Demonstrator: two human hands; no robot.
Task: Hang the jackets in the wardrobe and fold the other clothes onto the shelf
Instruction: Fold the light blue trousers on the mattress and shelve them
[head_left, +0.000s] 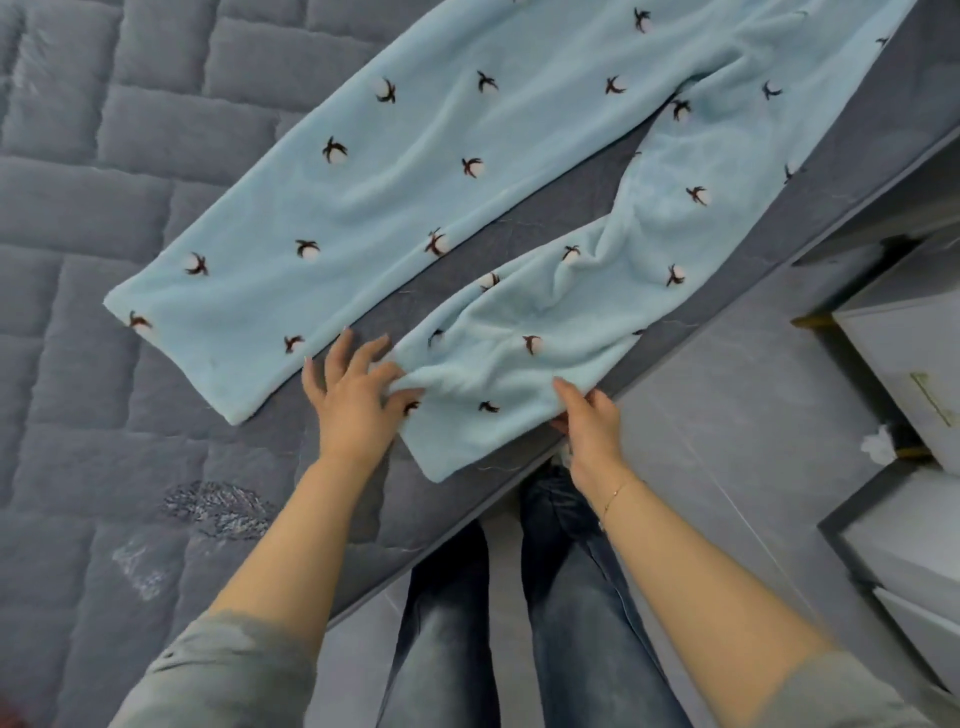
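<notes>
One pair of pale blue fleece pyjama trousers (415, 171), dotted with small dark-and-white cotton-boll motifs, lies spread diagonally across a grey quilted mattress (104, 208), from the upper right of the frame toward the lower centre. Its two legs are parted; the leg nearer the frame's right edge is rumpled and hangs slightly over the bed edge. Two bare hands hold that leg's hem at lower centre. The left hand (358, 395) pinches the hem's left corner, other fingers fanned out. The right hand (589, 421) grips the hem's right side, thumb on top. A thin bracelet (615, 496) circles the right wrist. White drawers (909, 374) stand at right. No readable writing.
</notes>
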